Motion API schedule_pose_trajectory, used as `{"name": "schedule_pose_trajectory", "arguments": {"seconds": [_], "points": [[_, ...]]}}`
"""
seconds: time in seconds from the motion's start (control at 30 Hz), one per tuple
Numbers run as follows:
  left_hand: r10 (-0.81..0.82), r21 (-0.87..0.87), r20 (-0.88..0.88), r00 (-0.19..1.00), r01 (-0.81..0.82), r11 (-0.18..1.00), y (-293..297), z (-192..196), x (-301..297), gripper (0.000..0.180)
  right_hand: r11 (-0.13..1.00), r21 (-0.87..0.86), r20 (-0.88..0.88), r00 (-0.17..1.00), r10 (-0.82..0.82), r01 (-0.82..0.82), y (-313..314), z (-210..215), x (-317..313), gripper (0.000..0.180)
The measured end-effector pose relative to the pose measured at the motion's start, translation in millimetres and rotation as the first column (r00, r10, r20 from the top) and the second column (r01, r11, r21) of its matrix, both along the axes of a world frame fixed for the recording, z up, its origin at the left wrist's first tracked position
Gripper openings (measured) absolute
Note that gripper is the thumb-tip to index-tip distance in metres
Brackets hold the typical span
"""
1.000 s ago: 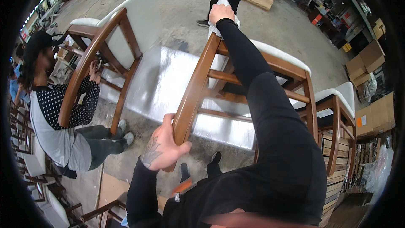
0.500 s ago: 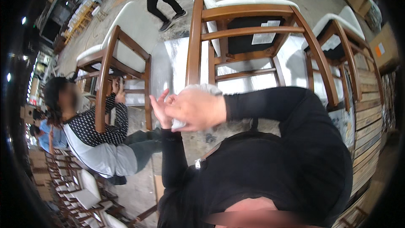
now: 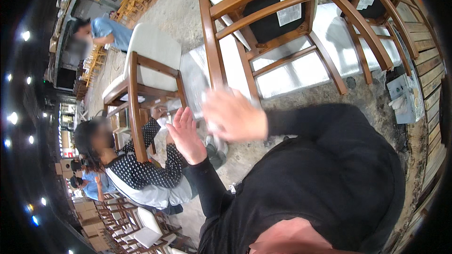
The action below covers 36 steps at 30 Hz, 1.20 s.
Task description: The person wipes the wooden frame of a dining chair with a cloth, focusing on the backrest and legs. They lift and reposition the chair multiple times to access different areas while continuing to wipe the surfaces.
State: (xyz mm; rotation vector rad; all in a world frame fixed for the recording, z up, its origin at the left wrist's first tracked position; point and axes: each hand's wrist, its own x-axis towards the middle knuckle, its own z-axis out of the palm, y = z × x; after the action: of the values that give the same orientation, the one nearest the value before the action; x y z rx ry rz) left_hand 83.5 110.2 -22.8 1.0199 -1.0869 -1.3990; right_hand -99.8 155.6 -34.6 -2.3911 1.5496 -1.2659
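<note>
My left hand is raised in front of my chest, palm up, its fingers stretched out and holding nothing. Just right of it is my right hand, smeared by motion and apart from the left. Bits of white crumpled material, apparently a cloth, show at its edge; most of it is hidden by the hand. Beyond my hands a brown wooden chair lies tipped, with its black seat underside, a white label and its legs facing me. Neither hand touches the chair.
A co-worker in dotted sleeves handles another white-backed chair at left. A third tipped chair lies right, beside wooden slats. A person in blue stands farther off. Stacked chairs fill the lower left.
My hands have moved apart; the left fingers have opened out, and the right hand has drawn off the left. The view has swung, and the person in blue shows farther left.
</note>
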Motion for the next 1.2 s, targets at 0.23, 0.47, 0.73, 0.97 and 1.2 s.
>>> {"name": "schedule_pose_trajectory", "arguments": {"seconds": [0.23, 0.47, 0.73, 0.97, 1.2], "points": [[0.020, -0.447, 0.718, 0.696, 0.438, 0.780, 8.0, -3.8, -74.4, 0.071, 0.973, 0.163, 0.869, 0.444, -0.219, 0.161, -66.9, -27.0, -21.9, 0.064], [0.108, -0.459, 0.809, 0.578, 0.508, 0.729, 3.6, -7.1, -66.7, 0.079, 0.883, 0.018, 0.938, -0.299, -0.177, -0.469, -161.4, -68.6, -48.6, 0.029], [-0.045, -0.438, 0.625, 0.779, 0.398, 0.807, 3.8, -10.9, -70.2, 0.070, 0.722, 0.509, 0.359, 0.878, 0.316, -0.468, 6.2, -19.7, -60.4, 0.067], [-0.281, -0.109, 0.429, 0.859, 0.357, 0.928, 15.5, 4.5, -77.6, 0.082, 0.862, -0.372, -0.254, 0.855, -0.453, 0.346, -128.6, 50.6, -120.2, 0.038], [-0.279, 0.018, 0.472, 0.836, 0.308, 0.951, 25.6, 25.8, -85.1, 0.085, 0.965, 0.154, -0.431, 0.893, -0.127, 0.212, -149.1, 46.7, -172.8, 0.038]]}}
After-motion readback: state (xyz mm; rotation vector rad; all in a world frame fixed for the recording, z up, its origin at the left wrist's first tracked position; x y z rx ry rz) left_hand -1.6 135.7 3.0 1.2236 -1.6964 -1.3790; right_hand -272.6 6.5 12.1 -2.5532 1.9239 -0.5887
